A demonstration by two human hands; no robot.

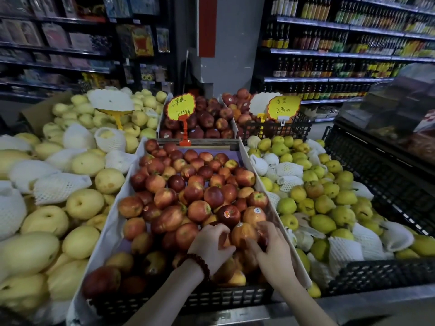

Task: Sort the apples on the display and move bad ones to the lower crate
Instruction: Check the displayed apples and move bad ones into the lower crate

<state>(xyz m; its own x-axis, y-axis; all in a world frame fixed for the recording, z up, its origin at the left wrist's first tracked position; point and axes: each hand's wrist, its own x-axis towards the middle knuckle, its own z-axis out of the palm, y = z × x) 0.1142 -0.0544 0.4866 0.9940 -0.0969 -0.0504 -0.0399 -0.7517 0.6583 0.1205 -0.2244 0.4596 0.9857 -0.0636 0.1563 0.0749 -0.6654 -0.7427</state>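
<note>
A person's two hands work among red apples (188, 194) heaped in a black plastic crate (179, 300) lined with white foam, at the front of a grocery fruit display. The left hand (213, 245), a dark beaded bracelet (197, 263) on its wrist, lies over the pile with its fingers curled against an orange-red apple (242, 234) near the crate's front right corner. The right hand (274, 251) comes in just beside it, fingers bent round a darker red apple (262, 237) that touches the first; how firmly either hand grips cannot be told. Several apples close by carry small round stickers. Yellow pears (82, 203), some in white foam netting, fill the space to the left of the crate, and smaller green-yellow pears (322, 208) fill the one to the right. Behind the crate stands another tray of darker red apples (207, 121) with a yellow handwritten price sign (181, 107) on a red holder. Shelves of bottles (329, 43) line the wall at the back right.
</note>
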